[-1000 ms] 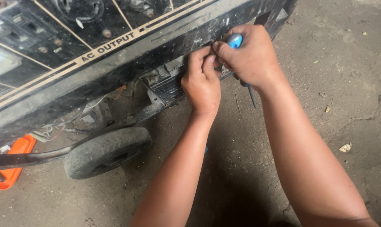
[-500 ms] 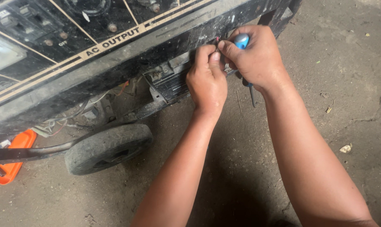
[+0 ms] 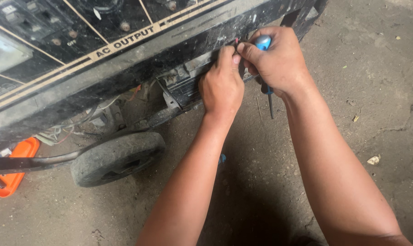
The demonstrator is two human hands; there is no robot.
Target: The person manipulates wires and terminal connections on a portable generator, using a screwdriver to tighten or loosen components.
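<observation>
Head view, only view: both hands up at the lower edge of a black generator (image 3: 124, 68), top centre of frame.

L hand (image 3: 222, 86): fingers curled, tips pressed onto a small part at the frame rail, just above a grey box-like unit (image 3: 183, 86) tucked under the control panel. What exactly the tips pinch is hidden; looks like a thin red wire end, can't be sure.

R hand (image 3: 277, 61): grip closed round a blue-handled screwdriver (image 3: 264, 43). Handle sits in the fist at top centre, thin shaft hangs down past the wrist, tip pointing at the floor, so the tool isn't engaged on any screw right now. R thumb and forefinger meet the L fingertips at the same spot on the rail.

Progress, as a judgement: work at the rail is mid-way. Lower side is open w/ loose wires (image 3: 65, 132) hanging out at centre left, grey unit exposed, nothing visibly refitted. Fingers doing fine work on the small part; driver parked in the palm. No removed screws or covers visible.

Around: rubber wheel (image 3: 117, 157) lower left, touching the concrete floor (image 3: 361, 136); orange plastic item (image 3: 13, 168) at far left edge, partly under the machine. Small debris bits on the floor at right.
</observation>
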